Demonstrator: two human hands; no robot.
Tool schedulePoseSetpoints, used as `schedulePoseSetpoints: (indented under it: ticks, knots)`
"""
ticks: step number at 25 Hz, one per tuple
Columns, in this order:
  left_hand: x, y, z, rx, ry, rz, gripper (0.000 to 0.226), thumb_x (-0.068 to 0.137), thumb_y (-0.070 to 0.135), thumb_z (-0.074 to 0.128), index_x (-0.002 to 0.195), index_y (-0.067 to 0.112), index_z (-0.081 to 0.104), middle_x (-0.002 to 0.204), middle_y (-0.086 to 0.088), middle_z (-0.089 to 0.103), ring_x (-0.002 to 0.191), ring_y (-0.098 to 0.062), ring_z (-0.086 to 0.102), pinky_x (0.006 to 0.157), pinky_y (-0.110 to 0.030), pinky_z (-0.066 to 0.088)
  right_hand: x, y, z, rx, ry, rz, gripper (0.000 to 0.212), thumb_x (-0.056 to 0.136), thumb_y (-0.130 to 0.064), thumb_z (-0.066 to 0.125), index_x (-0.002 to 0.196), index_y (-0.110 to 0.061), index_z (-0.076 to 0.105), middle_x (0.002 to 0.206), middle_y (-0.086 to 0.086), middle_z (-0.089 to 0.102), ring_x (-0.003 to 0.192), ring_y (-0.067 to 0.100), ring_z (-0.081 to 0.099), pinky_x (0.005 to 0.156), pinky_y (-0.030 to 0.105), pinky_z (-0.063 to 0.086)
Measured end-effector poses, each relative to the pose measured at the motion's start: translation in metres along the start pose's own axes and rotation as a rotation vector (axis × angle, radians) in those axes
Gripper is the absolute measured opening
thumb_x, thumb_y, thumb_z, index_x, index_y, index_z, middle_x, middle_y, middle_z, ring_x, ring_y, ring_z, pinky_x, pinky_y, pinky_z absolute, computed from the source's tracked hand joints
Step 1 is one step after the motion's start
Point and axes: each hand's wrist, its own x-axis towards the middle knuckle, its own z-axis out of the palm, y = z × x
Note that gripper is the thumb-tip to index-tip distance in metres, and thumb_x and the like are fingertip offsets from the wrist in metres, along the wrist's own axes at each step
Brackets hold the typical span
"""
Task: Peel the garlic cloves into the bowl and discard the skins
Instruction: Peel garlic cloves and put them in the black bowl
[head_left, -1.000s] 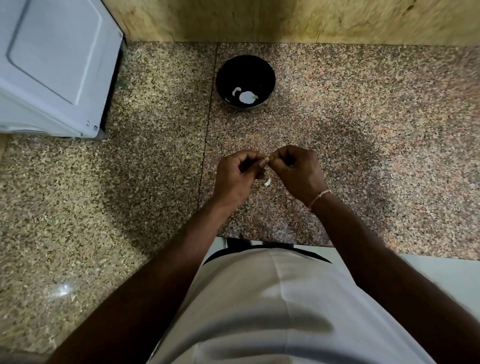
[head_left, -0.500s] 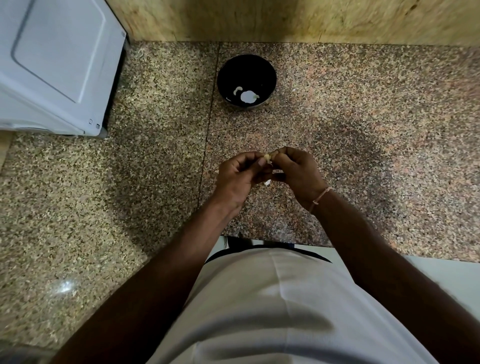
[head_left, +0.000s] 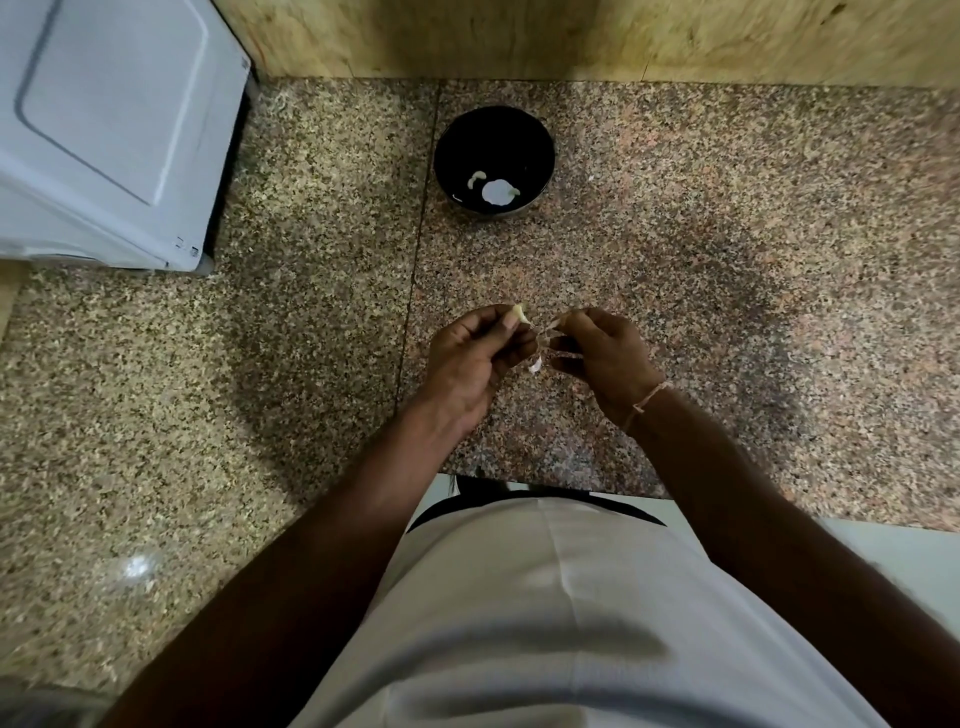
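- Far left there's a white appliance (head_left: 104, 130) sitting on the counter (head_left: 208, 415), pushed back near the yellowish wall (head_left: 571, 36). Can't really tell what kind of machine it is, just a big white box with a panel on top.
- The counter is speckled granite, with a seam running down it just left of the hands.
- Left hand (head_left: 470, 358) is pinching a clove (head_left: 520, 313) up at the fingertips. The clove looks pale yellow and mostly bare, poking out above the thumb.
- Bowl (head_left: 494, 161) is a small black one, further back on the counter, well apart from the hands and roughly in line with them. A couple of white bits lie in the bottom, probably peeled garlic, but they're too small to be sure.
- Between the two hands there's a thin strip of skin (head_left: 540, 348) stretched and dangling, with a white scrap hanging at the low end.
- Right hand (head_left: 602, 353) has its fingers curled, gripping the other end of that skin. It's held just beside the left hand, both above the counter and not resting on it.
- There's a thin string band (head_left: 649, 397) on the right wrist.
- Person is in a white shirt (head_left: 571, 597), standing right up against the counter edge.
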Motion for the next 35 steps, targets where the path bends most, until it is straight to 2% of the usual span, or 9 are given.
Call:
schedulePoseSetpoints:
  ticks: [3,5,7,9,11,14,21,30,35]
  knots:
    - [0.004,0.001,-0.006,0.017,0.012,0.007,0.012,0.096,0.0,0.069,0.106,0.003,0.075,0.096,-0.015,0.077,0.09,-0.025,0.074,0.082,-0.035,0.065,0.006,0.006,-0.005,-0.302,0.062,-0.069,0.016,0.102,-0.016,0.059,0.091,-0.008,0.068,0.085,0.009,0.069,0.078,0.025,0.065,0.079,0.052,0.061]
    - [0.007,-0.001,-0.008,0.053,0.019,0.028,0.011,0.095,0.0,0.07,0.104,0.004,0.076,0.095,-0.014,0.077,0.089,-0.024,0.074,0.083,-0.036,0.065,0.009,0.006,-0.003,-0.493,0.072,-0.133,0.014,0.101,-0.016,0.061,0.091,-0.018,0.071,0.084,0.002,0.073,0.074,0.023,0.066,0.075,0.052,0.061]
    - [0.008,-0.003,-0.009,0.092,0.024,0.054,0.011,0.096,-0.001,0.07,0.101,0.006,0.077,0.092,-0.01,0.078,0.086,-0.021,0.075,0.079,-0.033,0.065,0.011,0.004,0.0,-0.574,0.059,-0.189,0.015,0.1,-0.017,0.064,0.095,-0.029,0.072,0.083,-0.012,0.071,0.069,0.01,0.068,0.066,0.043,0.06]
    - [0.008,-0.004,-0.009,0.124,0.039,0.072,0.012,0.096,-0.001,0.069,0.098,0.008,0.077,0.089,-0.007,0.079,0.083,-0.019,0.076,0.075,-0.03,0.064,0.011,0.003,0.004,-0.62,0.051,-0.254,0.013,0.095,-0.021,0.072,0.093,-0.034,0.071,0.082,-0.019,0.07,0.068,-0.005,0.066,0.059,0.025,0.057]
    - [0.007,-0.005,-0.008,0.134,0.061,0.068,0.012,0.096,-0.001,0.069,0.098,0.009,0.076,0.088,-0.007,0.079,0.08,-0.017,0.076,0.071,-0.027,0.063,0.01,0.002,0.008,-0.651,0.074,-0.312,0.014,0.088,-0.024,0.081,0.086,-0.032,0.07,0.079,-0.016,0.071,0.069,-0.004,0.067,0.06,0.014,0.053]
    - [0.009,-0.004,-0.008,0.142,0.084,0.057,0.01,0.096,0.0,0.07,0.099,0.008,0.075,0.087,-0.008,0.079,0.08,-0.018,0.076,0.07,-0.028,0.063,0.011,0.0,0.011,-0.672,0.102,-0.351,0.013,0.085,-0.023,0.083,0.086,-0.027,0.071,0.078,-0.014,0.071,0.071,-0.002,0.067,0.058,0.01,0.05]
    - [0.008,-0.002,-0.007,0.181,0.045,0.09,0.009,0.094,0.001,0.072,0.095,0.009,0.076,0.091,-0.008,0.079,0.085,-0.02,0.077,0.073,-0.03,0.063,0.004,-0.006,0.016,-0.704,0.073,-0.442,0.009,0.09,-0.02,0.076,0.097,-0.017,0.081,0.084,-0.007,0.076,0.076,0.004,0.072,0.066,0.02,0.057]
    - [0.006,0.007,0.0,0.171,0.024,0.086,0.01,0.094,0.0,0.072,0.095,0.009,0.077,0.092,-0.009,0.08,0.088,-0.022,0.077,0.076,-0.033,0.064,0.001,-0.016,0.017,-0.817,0.06,-0.492,0.013,0.094,-0.026,0.068,0.093,-0.015,0.074,0.077,-0.003,0.072,0.068,0.014,0.067,0.06,0.036,0.056]
    - [0.005,0.011,-0.001,0.121,-0.006,0.034,0.01,0.096,0.004,0.071,0.098,0.011,0.078,0.095,-0.008,0.079,0.089,-0.02,0.076,0.077,-0.031,0.063,0.003,-0.014,0.02,-0.755,0.014,-0.45,0.015,0.097,-0.023,0.062,0.091,-0.01,0.067,0.077,0.003,0.069,0.065,0.019,0.062,0.06,0.041,0.053]
